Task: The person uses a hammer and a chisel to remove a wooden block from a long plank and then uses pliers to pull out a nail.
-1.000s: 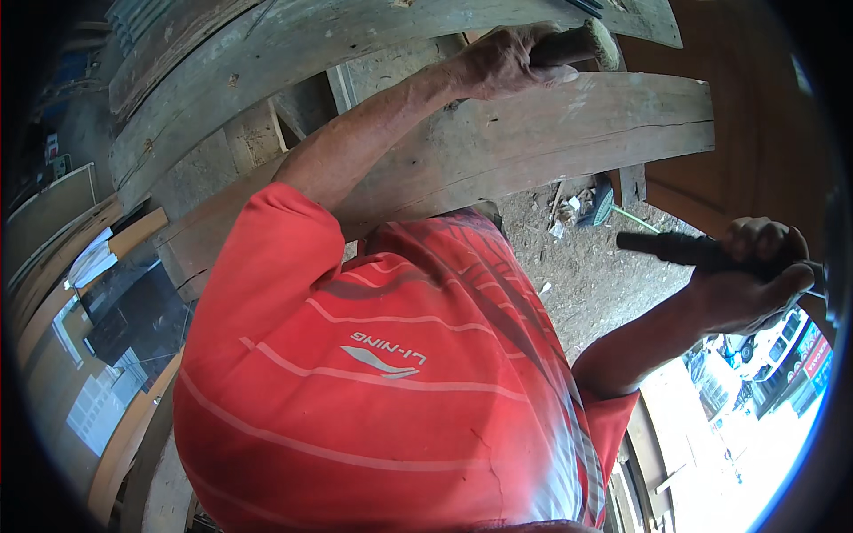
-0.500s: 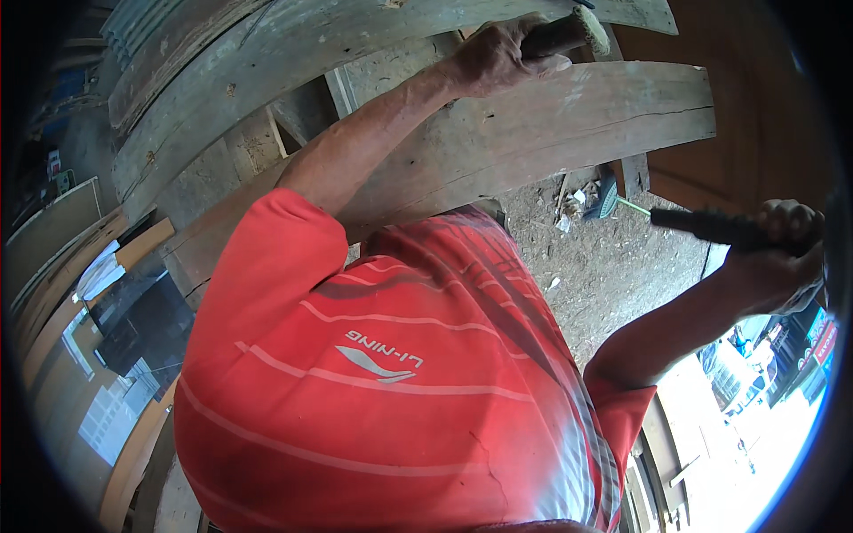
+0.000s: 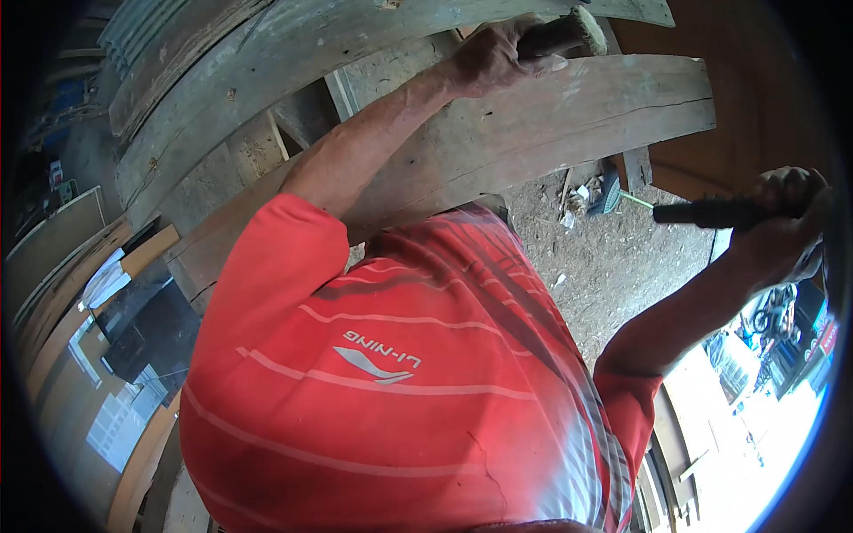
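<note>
The left hand gripped a frayed-ended handle, the right hand a dark rod, fingers closed around each.

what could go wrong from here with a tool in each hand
The left hand grips a dark cylindrical tool near its frayed pale end; a stray knock from the dark-handled tool in the right hand might catch that hand. The nearby plank has a long crack that might spread under force.
</note>
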A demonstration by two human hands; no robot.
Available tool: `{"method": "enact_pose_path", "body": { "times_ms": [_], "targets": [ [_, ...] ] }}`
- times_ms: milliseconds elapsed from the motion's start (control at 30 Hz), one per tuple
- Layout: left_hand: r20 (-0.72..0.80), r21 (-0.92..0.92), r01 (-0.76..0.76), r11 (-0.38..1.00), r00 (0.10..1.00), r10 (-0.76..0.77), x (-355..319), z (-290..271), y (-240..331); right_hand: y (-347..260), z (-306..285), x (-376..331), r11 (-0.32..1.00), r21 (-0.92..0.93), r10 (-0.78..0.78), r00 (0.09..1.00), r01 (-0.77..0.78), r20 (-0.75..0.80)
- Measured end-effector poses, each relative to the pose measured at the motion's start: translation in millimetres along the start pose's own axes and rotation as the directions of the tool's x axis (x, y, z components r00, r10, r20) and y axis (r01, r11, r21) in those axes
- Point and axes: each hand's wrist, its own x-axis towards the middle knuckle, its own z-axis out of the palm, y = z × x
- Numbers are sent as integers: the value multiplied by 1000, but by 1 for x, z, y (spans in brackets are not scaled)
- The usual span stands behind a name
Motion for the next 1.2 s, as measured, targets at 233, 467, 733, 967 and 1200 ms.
{"method": "enact_pose_path", "body": {
  "times_ms": [233, 467, 733, 967, 1200],
  "targets": [
    [-27, -79, -5, 997, 1000, 3, -3, 1, -9, 78, 40, -90, 784, -533, 557, 738, -317, 380],
    [256, 78, 232, 970, 935, -244, 42, 11, -45, 88, 11, -114, 757, -389, 630, 746, -526, 217],
    [303, -59, 478, 876, 845, -441, 55, 17, -74, 110, -13, -191, 606, -375, 790, 588, -702, 174],
    [197, -554, 437, 709, 896, -398, 24, -78, 9, 127, -36, -223, 550, -346, 829, 548, -760, 115],
    [-444, -423, 60, 904, 856, -265, -23, -77, 0, 118, -20, -213, 573, -307, 816, 564, -760, 128]
  ]
}}
